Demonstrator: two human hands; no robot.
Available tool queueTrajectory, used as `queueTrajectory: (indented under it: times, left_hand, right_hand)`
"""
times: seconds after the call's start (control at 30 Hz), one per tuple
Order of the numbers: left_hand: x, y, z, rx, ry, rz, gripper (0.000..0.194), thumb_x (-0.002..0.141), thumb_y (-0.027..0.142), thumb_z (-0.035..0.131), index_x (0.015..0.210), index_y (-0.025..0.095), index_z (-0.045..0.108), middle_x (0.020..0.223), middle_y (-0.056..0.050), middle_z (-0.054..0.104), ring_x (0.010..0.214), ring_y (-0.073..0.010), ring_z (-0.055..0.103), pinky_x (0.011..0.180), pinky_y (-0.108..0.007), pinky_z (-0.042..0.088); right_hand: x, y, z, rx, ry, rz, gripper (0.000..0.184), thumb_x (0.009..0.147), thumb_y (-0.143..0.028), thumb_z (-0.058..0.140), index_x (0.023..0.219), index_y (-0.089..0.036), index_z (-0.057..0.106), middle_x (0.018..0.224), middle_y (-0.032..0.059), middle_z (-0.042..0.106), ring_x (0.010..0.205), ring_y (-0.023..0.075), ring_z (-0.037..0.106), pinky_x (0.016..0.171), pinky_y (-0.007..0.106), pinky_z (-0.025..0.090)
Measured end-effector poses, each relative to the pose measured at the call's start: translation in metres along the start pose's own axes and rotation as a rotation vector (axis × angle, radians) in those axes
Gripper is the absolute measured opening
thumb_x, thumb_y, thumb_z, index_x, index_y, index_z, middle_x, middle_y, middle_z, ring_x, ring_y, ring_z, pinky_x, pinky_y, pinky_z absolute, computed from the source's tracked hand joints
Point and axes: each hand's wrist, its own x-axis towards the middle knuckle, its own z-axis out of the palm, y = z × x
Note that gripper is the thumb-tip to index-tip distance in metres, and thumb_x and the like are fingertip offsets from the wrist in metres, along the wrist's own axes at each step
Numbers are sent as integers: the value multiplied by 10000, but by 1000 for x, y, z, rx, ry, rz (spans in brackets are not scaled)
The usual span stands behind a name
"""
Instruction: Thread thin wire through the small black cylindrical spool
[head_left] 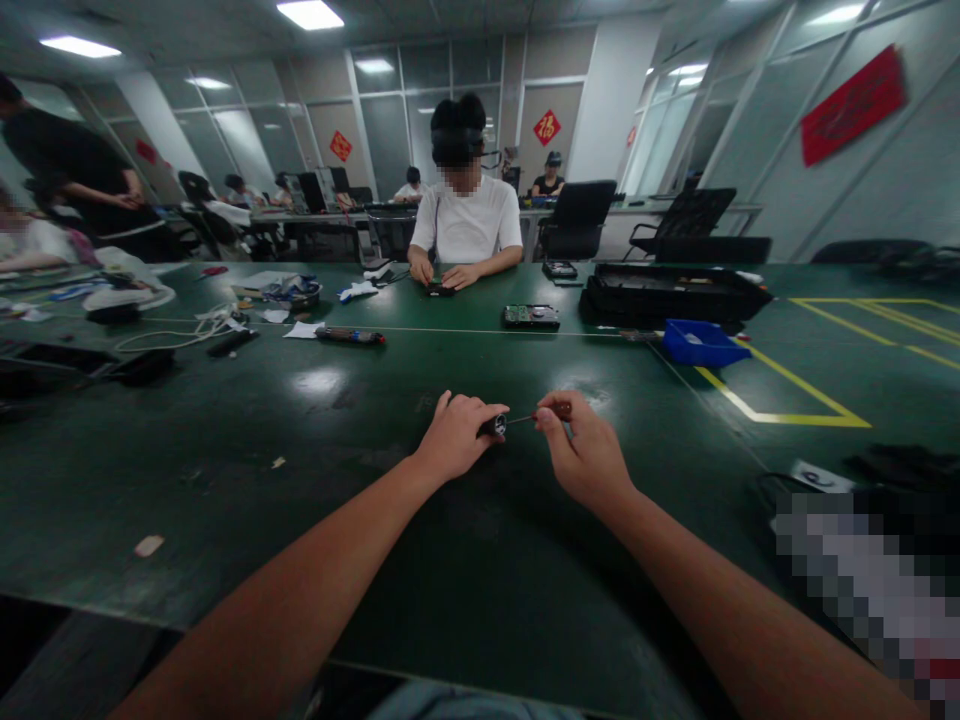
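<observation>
Over the green table point(420, 600), my left hand point(455, 437) is closed around a small dark part point(496, 425) with a round, silvery end that faces right. Most of that part is hidden by my fingers, so its kind does not show. A screwdriver point(559, 410) with a reddish-brown handle is pinched in my right hand point(589, 455). Its thin shaft points left, with the tip at or very near the silvery end; I cannot tell whether they touch.
Ahead lie a hard drive point(531, 317), a blue bin point(701, 343), a long black tray point(671, 292) and a dark pen-like tool point(351, 336). Cables point(199, 325) and clutter fill the left. Across the table a person in a white shirt point(469, 225) handles a small dark object.
</observation>
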Motion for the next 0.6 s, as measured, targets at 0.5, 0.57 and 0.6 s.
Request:
queueTrajectory:
  times: [0.5,0.57,0.6]
  left_hand:
    - [0,0,2,45,-57,-1,447,886,379,717,1320,328,627,1137,-37,677,1145,-271,575,1173,-643,208]
    - [0,0,3,42,-56,-10,455,894,381,707,1336,326,615,1147,-38,674,1153,-271,576,1173,-640,214]
    - [0,-1,3,37,-49,-17,456,898,383,701,1341,323,610,1146,-39,673,1154,-272,577,1170,-637,224]
  right_hand:
    - [4,1,-1,-121,-92,28,146,999,-310,441,1001,-202,539,871,69,699,786,223,666,713,342,451]
    - [4,2,-2,-148,-100,32,149,998,-310,443,1005,-200,544,865,66,694,772,221,656,701,344,446]
    - [4,3,-2,-157,-94,34,151,997,-312,447,1006,-199,548,860,65,693,761,220,652,693,344,443]
